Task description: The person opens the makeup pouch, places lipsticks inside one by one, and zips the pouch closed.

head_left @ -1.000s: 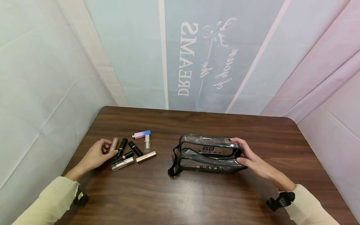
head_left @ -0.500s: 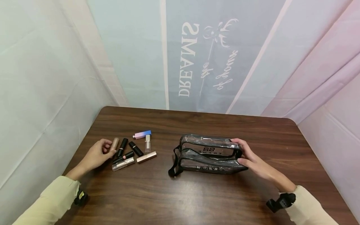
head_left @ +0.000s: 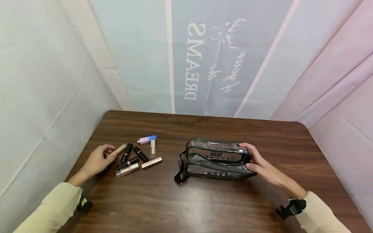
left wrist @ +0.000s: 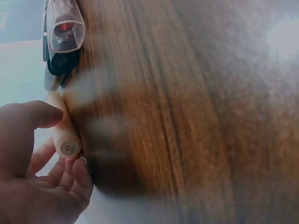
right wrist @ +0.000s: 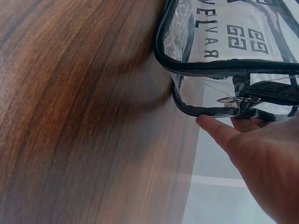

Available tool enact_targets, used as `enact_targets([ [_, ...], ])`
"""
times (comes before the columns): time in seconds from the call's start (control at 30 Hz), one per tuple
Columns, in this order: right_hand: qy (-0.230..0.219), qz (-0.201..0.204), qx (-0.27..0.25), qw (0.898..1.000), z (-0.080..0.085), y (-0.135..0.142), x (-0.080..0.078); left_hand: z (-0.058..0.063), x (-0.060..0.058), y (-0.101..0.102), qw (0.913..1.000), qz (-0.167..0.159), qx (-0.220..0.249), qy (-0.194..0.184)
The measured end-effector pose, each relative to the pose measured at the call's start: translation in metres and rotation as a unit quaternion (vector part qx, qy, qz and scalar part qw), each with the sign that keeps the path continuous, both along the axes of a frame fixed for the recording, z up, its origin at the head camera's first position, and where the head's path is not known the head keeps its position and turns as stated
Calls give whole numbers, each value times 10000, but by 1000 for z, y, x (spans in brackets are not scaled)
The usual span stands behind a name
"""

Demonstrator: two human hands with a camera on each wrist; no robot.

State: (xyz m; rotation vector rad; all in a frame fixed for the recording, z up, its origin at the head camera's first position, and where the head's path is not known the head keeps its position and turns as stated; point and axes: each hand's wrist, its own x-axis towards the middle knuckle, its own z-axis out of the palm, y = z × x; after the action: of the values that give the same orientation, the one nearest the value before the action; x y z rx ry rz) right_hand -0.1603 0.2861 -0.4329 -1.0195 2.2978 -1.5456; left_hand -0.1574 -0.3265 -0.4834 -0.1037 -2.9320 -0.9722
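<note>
My left hand (head_left: 97,160) pinches a beige lipstick tube (head_left: 118,149) between thumb and fingers. In the left wrist view its round end (left wrist: 69,148) faces the camera with a "03" label. Just right of it lie a black lipstick (head_left: 126,153), another black lipstick (head_left: 141,154) and a clear-and-gold tube (head_left: 127,170). My right hand (head_left: 263,166) grips the right end of a clear travel pouch (head_left: 215,174) with black trim, thumb at the near side and fingers at the far side. The pouch's top gapes open. A zipper pull (right wrist: 229,100) shows at that end.
A gold lipstick (head_left: 151,162), a clear-capped lipstick (head_left: 152,149) and a pink-to-blue tube (head_left: 147,139) lie to the right within the group. The pouch's black strap (head_left: 181,173) hangs toward the lipsticks. The wooden table (head_left: 186,207) meets printed curtains at the back.
The beige lipstick tube has swung round, its far end now pointing more to the right, as the left fingers and thumb shifted slightly left. The right hand and pouch have stayed still.
</note>
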Motion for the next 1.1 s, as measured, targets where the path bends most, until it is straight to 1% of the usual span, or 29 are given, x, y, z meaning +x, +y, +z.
enact_targets([
  [0.33, 89, 68, -119, 9999, -1, 1, 1, -1, 1, 3, 9999, -64, -32, 128],
  [0.57, 63, -23, -19, 10000, -2, 1, 1, -3, 1, 3, 9995, 30, -156, 258],
  [0.83, 94, -48, -11, 9999, 1, 1, 0, -1, 1, 4, 9998, 73, -122, 167],
  [1.1, 54, -42, -23, 10000, 0, 0, -1, 1, 2, 2, 9999, 114, -97, 80],
])
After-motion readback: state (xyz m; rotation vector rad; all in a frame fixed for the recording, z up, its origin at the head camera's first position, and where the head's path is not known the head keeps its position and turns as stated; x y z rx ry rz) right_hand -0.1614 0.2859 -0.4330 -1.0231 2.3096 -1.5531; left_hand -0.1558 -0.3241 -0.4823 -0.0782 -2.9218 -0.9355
